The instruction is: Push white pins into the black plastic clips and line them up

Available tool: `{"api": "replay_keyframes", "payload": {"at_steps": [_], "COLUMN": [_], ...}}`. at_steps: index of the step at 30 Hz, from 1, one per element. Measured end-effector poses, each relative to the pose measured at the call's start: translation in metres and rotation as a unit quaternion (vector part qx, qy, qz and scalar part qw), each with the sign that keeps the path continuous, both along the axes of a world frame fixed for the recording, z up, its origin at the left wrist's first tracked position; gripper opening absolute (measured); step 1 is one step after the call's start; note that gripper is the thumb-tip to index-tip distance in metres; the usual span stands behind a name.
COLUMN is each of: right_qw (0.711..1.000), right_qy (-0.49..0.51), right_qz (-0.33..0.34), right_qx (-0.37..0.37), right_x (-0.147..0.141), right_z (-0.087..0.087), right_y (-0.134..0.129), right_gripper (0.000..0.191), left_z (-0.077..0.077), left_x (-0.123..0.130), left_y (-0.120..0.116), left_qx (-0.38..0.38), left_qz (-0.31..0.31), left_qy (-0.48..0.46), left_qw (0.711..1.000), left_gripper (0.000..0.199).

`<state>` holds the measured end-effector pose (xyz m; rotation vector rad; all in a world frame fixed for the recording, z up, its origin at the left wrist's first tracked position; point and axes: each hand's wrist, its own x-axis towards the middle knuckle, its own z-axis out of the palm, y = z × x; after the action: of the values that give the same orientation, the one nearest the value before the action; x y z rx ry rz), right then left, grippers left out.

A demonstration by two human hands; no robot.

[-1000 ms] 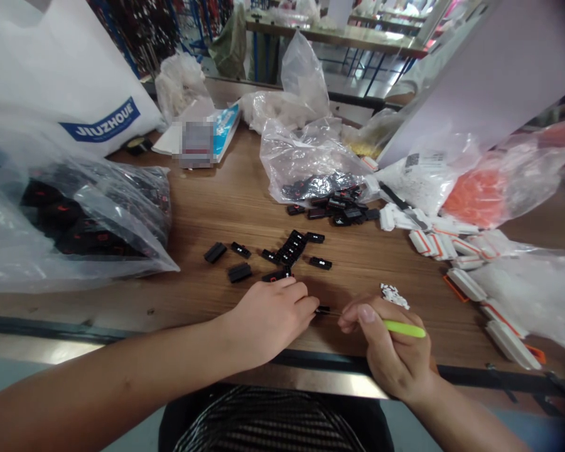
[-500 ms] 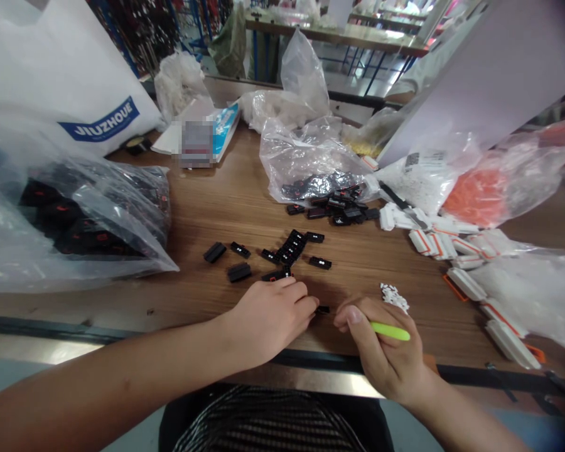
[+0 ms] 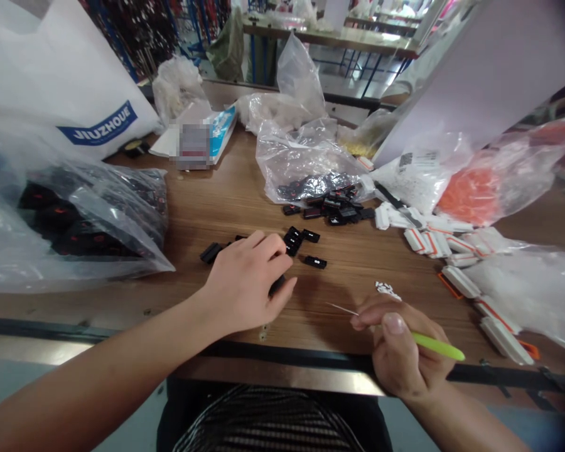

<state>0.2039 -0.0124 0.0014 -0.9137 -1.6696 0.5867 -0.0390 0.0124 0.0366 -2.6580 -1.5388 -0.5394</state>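
A long wooden table [image 3: 245, 213] fills the view, with a metal-banded near edge. Along its far edge stand a white tote bag [image 3: 61, 75] with a blue JIUZHOUE label, hanging past the left end of the view, and a white board [image 3: 480, 75] leaning in at the right corner. A large clear plastic bag [image 3: 75, 220] of black parts with red markings lies at the left edge. A smaller clear bag [image 3: 306, 169] sits toward the far edge, and a loose heap of black plastic pieces [image 3: 339, 213] spills out just in front of it. Toward the right edge, white plastic pieces with orange trim [image 3: 428, 242] lie in a scattered row, beside a bag of orange parts [image 3: 471, 194].

The left hand [image 3: 245, 282] rests palm down just inside the near edge, its grip spread and loosely curved over a small group of black rectangular pieces [image 3: 294, 240]. Its fingers [image 3: 263, 248] touch or cover some of them, and whether it holds one, I cannot tell. The right hand [image 3: 405, 348] sits at the near edge, its grip closed around a green-handled pick [image 3: 435, 345]. The pick's thin metal needle [image 3: 341, 308] points left, toward the black pieces, and ends well short of them. Tiny white bits [image 3: 386, 289] lie just beyond the fingers.
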Motion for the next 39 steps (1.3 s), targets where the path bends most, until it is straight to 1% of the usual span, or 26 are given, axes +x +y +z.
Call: {"api": "replay_keyframes", "payload": {"at_steps": [2,5,8,10,13,16,19,21,22,25,27,39], "right_qw": [1.0,1.0,0.999,0.999,0.999,1.0,0.998,0.993,0.992,0.991,0.991,0.99], "right_qy": [-0.008,-0.006,-0.015,-0.024,-0.027,-0.021,-0.041,-0.077,-0.094,-0.112,-0.113,-0.118], "right_qz": [0.002,0.007,0.007,0.007,0.01,-0.001,-0.026,-0.022,-0.012,0.022,0.032,0.043], "right_qx": [-0.002,0.017,0.031,0.032,0.031,0.014,-0.045,-0.081,-0.088,-0.074,-0.065,-0.066], "right_x": [0.0,0.0,-0.001,-0.001,0.0,0.002,0.003,0.003,0.002,-0.001,-0.002,0.0], "right_z": [0.001,0.001,0.002,0.002,0.003,0.003,0.003,0.005,0.006,0.009,0.011,0.008], "right_y": [0.0,-0.001,-0.002,-0.003,-0.004,-0.002,0.001,0.004,0.005,0.006,0.006,0.005], "right_gripper": [0.034,0.032,0.03,0.029,0.029,0.03,0.03,0.026,0.024,0.024,0.026,0.024], "left_z": [-0.003,-0.012,-0.021,-0.024,-0.023,-0.021,-0.02,-0.02,-0.021,-0.022,-0.022,-0.024], "left_x": [0.007,0.019,0.027,0.03,0.031,0.031,0.03,0.029,0.028,0.025,0.025,0.024], "left_y": [0.01,0.021,0.026,0.026,0.023,0.017,0.005,-0.002,-0.005,-0.009,-0.009,-0.008], "left_qx": [0.017,0.006,-0.003,0.0,-0.008,-0.025,-0.051,-0.07,-0.078,-0.091,-0.093,-0.096], "left_qz": [-0.015,-0.04,-0.053,-0.061,-0.077,-0.085,-0.101,-0.111,-0.112,-0.108,-0.11,-0.114], "left_qy": [0.013,0.04,0.045,0.036,0.03,0.022,-0.015,-0.04,-0.05,-0.073,-0.082,-0.098], "left_qw": [1.0,0.998,0.998,0.997,0.997,0.996,0.993,0.991,0.989,0.987,0.986,0.984], "left_gripper": [0.02,0.024,0.026,0.023,0.015,0.016,0.017,0.017,0.017,0.016,0.016,0.015]}}
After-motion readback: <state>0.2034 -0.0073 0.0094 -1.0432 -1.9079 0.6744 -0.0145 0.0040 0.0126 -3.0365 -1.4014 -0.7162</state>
